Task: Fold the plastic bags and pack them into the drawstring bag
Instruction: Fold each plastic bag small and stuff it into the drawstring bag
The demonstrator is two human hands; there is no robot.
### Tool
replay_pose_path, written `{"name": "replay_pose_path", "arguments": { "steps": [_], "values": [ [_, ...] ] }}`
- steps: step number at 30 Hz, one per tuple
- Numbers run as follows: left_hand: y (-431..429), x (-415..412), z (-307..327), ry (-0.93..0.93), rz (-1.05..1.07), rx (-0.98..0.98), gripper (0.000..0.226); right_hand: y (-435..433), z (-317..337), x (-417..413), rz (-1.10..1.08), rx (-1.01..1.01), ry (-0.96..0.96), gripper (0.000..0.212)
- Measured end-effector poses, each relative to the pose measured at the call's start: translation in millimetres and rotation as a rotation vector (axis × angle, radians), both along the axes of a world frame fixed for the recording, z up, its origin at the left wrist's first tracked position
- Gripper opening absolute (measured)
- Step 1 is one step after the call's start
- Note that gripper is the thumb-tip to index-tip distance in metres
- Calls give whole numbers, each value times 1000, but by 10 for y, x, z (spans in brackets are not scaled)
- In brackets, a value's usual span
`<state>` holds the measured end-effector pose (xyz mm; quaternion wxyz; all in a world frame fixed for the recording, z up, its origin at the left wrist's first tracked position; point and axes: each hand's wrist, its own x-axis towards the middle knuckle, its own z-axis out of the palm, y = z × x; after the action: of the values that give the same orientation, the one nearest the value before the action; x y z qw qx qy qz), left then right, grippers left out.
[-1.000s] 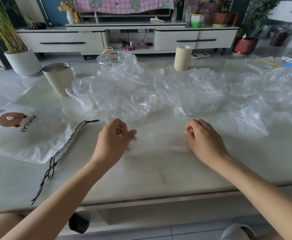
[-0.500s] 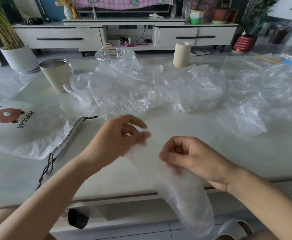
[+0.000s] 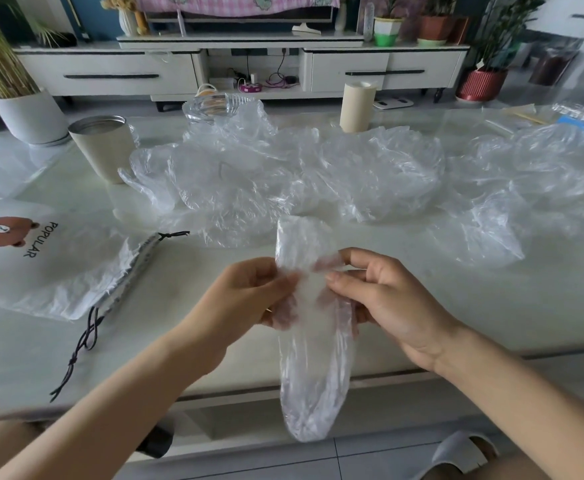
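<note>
I hold a clear plastic bag (image 3: 313,382) folded into a long narrow strip, lifted above the table's near edge. My left hand (image 3: 249,299) pinches its left side and my right hand (image 3: 380,296) pinches its right side, fingers curled round the film. The strip's lower end hangs below the table edge; its upper end stands up between my hands. A heap of crumpled clear plastic bags (image 3: 283,174) lies across the middle of the table, with more of them at the right (image 3: 526,181). The white drawstring bag (image 3: 41,258) with a brown bear print lies flat at the left, its black cord (image 3: 82,344) trailing toward me.
The pale marble table (image 3: 491,306) also bears a beige metal cup (image 3: 102,147) at the back left, a beige cylinder (image 3: 358,105) at the back middle and a glass dish (image 3: 214,105) behind the heap. A TV cabinet and potted plants stand beyond.
Both hands lifted the folded bag off the table and came together. The strip now hangs lengthwise between them, its lower end dropping below the table edge.
</note>
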<state>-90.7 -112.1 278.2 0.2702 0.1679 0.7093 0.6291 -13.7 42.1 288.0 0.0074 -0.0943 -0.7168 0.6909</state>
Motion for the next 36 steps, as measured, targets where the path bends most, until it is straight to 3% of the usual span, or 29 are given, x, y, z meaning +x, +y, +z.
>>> {"name": "replay_pose_path", "arguments": {
  "steps": [3, 6, 9, 13, 16, 17, 20, 22, 24, 27, 31, 33, 36],
  "values": [
    [8, -58, 7, -206, 60, 79, 28, -2, -24, -12, -24, 65, 99, 25],
    [8, -91, 22, -451, 37, 150, 35, 2, -61, -5, 5, 262, 240, 42],
    [17, -73, -29, -514, -85, 106, 53, -18, -98, -3, 1, 418, 354, 40],
    [25, -1, 5, -536, -279, 140, 18, 6, -166, -35, -61, 462, 369, 39],
    [5, -21, -34, -506, -254, 121, 20, 72, -148, -54, -60, 437, 312, 45],
    [-3, -45, -52, -483, -200, 109, 21, 101, -133, -54, -69, 544, 362, 46],
    [-31, -120, -119, -434, -65, 111, 35, 150, -145, -62, -15, 1138, 627, 60],
    [-33, -110, -131, -412, -27, 130, 45, 81, -223, -26, 97, 1266, 719, 61],
    [-25, -73, -132, -369, 7, 137, 44, -57, -296, -7, 141, 1219, 800, 41],
    [7, -37, -157, -189, 124, 55, 18, -131, -343, -29, 155, 1053, 825, 13],
    [38, -14, -169, 65, 186, 24, 11, -139, -213, -39, 93, 579, 537, 13],
    [51, 7, -142, 51, 175, 33, 9, -118, -194, -66, 67, 397, 376, 8],
    [46, 10, -109, -88, 104, 127, 33, -68, -243, -129, -13, 388, 214, 13]
  ]
}}
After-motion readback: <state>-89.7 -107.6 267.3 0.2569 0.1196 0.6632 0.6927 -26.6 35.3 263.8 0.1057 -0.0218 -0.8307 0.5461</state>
